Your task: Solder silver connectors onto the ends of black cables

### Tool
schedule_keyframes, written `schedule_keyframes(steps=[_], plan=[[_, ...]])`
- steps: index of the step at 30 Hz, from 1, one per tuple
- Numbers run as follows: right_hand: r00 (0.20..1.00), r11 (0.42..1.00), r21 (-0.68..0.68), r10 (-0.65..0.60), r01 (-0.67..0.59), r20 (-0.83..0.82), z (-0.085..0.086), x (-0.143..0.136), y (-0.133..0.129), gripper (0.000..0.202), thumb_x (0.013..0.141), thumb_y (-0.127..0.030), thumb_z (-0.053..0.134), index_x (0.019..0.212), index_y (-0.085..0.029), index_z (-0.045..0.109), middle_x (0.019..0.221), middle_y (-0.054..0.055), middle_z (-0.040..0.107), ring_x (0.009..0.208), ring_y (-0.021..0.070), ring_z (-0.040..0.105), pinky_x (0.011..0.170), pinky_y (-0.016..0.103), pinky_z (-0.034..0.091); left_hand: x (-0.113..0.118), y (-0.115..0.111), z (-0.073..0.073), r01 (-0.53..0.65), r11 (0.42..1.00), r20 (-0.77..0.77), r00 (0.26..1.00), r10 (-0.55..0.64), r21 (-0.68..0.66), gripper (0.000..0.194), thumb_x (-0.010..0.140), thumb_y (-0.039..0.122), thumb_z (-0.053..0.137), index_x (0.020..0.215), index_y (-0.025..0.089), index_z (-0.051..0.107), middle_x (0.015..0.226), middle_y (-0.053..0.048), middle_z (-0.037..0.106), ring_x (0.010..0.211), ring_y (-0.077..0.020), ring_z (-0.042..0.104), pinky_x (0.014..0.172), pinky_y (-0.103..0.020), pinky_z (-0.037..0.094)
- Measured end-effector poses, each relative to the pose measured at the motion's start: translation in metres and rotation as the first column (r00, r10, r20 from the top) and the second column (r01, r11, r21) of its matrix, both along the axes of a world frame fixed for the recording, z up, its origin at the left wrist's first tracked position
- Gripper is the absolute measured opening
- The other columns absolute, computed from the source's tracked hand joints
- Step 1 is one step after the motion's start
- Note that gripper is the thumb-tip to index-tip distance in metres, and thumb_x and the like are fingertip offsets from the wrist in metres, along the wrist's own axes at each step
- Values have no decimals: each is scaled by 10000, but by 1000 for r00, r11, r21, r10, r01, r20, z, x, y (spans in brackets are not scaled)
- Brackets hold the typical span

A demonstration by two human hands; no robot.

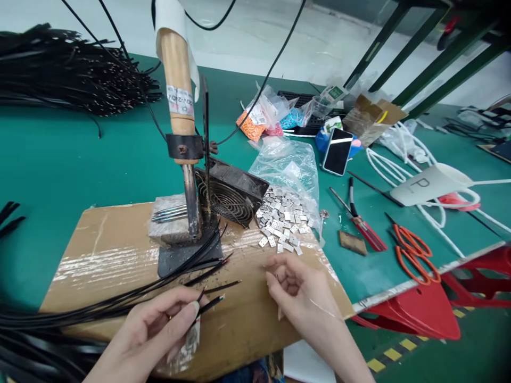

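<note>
So that its tips [222,297] are exposed, black cable [213,305] is pinched in the left grip [159,325]; the right grip's [297,284] hold cannot be told.

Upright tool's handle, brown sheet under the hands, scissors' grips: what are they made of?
The handle looks like smooth, pale wood, judging by its tan, unpainted surface. The sheet is probably cardboard with clear tape, given its streaky shine. The grips seem to be orange plastic, from their even, glossy colour.
</note>
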State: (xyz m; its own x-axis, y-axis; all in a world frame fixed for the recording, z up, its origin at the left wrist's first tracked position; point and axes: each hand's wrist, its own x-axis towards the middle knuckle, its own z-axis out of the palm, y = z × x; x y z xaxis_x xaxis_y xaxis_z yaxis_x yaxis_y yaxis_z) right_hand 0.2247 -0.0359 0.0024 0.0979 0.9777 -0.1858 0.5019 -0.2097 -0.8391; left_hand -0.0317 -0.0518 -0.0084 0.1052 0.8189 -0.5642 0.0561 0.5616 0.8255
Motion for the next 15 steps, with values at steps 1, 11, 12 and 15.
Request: schedule_keyframes(steps=[1,11,12,15], plan=[[998,1000,-12,-6,5,-58,1,-4,-5,225,908,-348,586,904,-171,725,619,-23,601,471,139,567,466,256,460,0,1,0,37,999,18,999,-37,-1,454,815,671,768,936,234,783,777,-12,653,619,-109,504,549,-175,454],[871,999,-43,-36,17,-491,1,-65,-26,58,768,-253,829,773,-206,863,602,-29,601,491,83,511,465,192,400,6,-8,-11,-32,999,77,997,29,43,414,866,639,738,993,255,649,715,43,519,632,-111,507,532,-151,457],[866,999,-43,-25,5,-499,0,-70,-27,52,759,-243,834,773,-203,863,593,-31,603,489,81,504,473,189,403,7,-9,-12,-42,997,79,996,36,72,392,883,614,733,1036,267,633,739,40,540,680,-122,555,566,-153,493],[859,996,-83,-31,-13,-511,-1,-83,-29,86,732,-268,875,771,-193,859,596,-23,634,498,77,502,487,176,405,7,-9,-10,11,991,44,999,-17,135,375,921,585,699,1076,255,611,859,5,628,846,-166,660,732,-222,601]])
